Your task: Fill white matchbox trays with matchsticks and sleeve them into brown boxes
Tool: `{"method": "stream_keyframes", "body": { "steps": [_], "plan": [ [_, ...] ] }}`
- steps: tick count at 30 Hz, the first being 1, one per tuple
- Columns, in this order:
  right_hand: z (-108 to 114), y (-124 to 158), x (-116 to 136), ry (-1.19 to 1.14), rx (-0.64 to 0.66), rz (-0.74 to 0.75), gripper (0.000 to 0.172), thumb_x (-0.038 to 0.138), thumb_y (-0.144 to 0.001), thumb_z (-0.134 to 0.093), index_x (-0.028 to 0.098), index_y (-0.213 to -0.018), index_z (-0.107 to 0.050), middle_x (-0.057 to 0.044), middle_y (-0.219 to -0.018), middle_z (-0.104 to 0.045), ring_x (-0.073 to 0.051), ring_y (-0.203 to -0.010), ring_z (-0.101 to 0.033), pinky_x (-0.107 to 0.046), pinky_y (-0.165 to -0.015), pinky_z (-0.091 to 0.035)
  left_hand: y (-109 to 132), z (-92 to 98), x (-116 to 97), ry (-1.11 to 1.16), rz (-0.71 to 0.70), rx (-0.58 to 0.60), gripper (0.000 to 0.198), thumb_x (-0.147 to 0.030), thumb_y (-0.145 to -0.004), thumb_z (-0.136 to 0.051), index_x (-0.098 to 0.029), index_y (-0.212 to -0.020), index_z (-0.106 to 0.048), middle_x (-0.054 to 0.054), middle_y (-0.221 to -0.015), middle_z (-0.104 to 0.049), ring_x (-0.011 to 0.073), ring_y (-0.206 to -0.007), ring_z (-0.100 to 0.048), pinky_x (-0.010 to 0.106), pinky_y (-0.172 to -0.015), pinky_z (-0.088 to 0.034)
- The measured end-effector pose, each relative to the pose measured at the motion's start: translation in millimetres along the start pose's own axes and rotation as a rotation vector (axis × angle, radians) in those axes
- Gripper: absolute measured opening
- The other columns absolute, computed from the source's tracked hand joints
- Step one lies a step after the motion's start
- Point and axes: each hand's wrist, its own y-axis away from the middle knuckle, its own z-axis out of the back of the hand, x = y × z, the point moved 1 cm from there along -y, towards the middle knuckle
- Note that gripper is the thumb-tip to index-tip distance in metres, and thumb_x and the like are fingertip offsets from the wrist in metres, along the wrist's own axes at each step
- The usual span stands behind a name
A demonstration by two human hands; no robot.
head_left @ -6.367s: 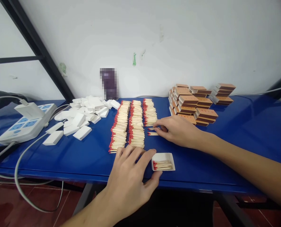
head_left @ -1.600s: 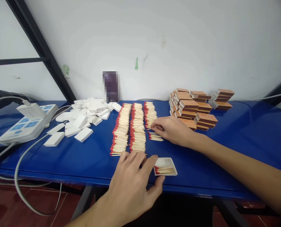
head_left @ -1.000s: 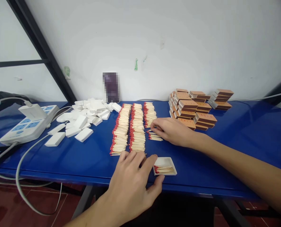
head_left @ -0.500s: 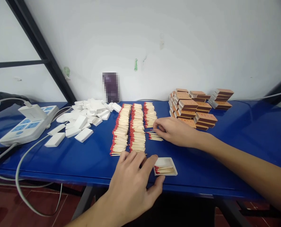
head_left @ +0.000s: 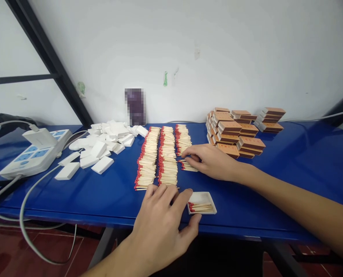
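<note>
My left hand [head_left: 165,223] rests at the table's front edge, thumb and index finger on either side of the left end of a small white tray [head_left: 213,200]. Several red-tipped matches [head_left: 202,207] lie in the tray. My right hand [head_left: 210,161] reaches in from the right, its thumb and fingertips close together over a small group of loose matches [head_left: 188,166]; what they hold, if anything, is too small to make out. Just behind is a short row of matches [head_left: 183,140]. Two longer rows, a middle one [head_left: 168,157] and a left one [head_left: 148,157], lie to the left.
White trays [head_left: 102,164] are heaped at the back left, beside a power strip [head_left: 34,154] with cables. A phone-like dark object [head_left: 136,107] leans on the wall. Orange-brown matchboxes [head_left: 229,128] are stacked at the back right of the blue table [head_left: 116,207].
The fingers of my right hand have shifted slightly left over the loose matches, and its thumb and index finger show more apart. My left hand and the white tray have stayed put.
</note>
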Motion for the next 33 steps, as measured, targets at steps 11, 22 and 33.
{"method": "stream_keyframes", "body": {
  "steps": [11,22,33],
  "plan": [
    [3,12,1,0.117,0.037,0.068,0.032,0.028,-0.096,-0.05,0.023,-0.116,-0.074,-0.007,-0.093,-0.071,-0.02,-0.083,-0.063,-0.029,-0.069,-0.039,-1,-1.4,1,0.021,-0.012,-0.046,0.026,-0.027,-0.091,-0.061,-0.018,-0.115,-0.066,0.005,-0.093,-0.067,0.0253,-0.084,-0.063,0.041,-0.077,-0.042],
    [2,18,5,0.289,0.029,0.14,0.031,0.027,-0.1,-0.044,0.022,-0.115,-0.071,-0.003,-0.082,-0.07,-0.016,-0.067,-0.06,-0.03,-0.06,-0.029,0,0.3,1,0.025,-0.005,-0.034,0.026,-0.028,-0.091,-0.061,-0.018,-0.115,-0.065,0.006,-0.095,-0.067,0.0256,-0.086,-0.063,0.042,-0.078,-0.043],
    [3,18,7,0.271,0.01,0.159,0.029,0.025,-0.099,-0.047,0.024,-0.113,-0.072,-0.002,-0.082,-0.07,-0.015,-0.067,-0.059,-0.03,-0.062,-0.028,-1,0.5,1,0.022,-0.014,-0.057,0.025,-0.026,-0.091,-0.061,-0.018,-0.114,-0.065,0.006,-0.095,-0.067,0.0255,-0.085,-0.064,0.041,-0.077,-0.043]
  ]
}}
